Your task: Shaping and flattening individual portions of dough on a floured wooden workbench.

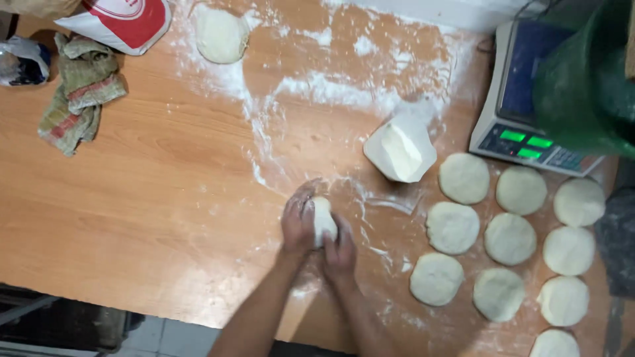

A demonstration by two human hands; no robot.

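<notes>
Dough ball (323, 220) cupped between the left hand (297, 223) and right hand (340, 251), both closed around it on the floured table (165, 178). Ten flattened rounds (453, 227) lie finished to the right; one larger dough lump (220, 34) waits far ahead.

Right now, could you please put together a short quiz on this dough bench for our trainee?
1. True or false: both hands are cupped round one piece of dough.
2. Which stands nearest the flattened dough rounds? A) the folded cloth B) the weighing scale C) the red and white bag
3. What stands between the hands and the scale?

Key
1. True: the left hand and right hand enclose the dough ball.
2. B: the weighing scale stands just above the flattened dough rounds; the folded cloth lies far left.
3. A white tub of flour on the wooden table.
</notes>
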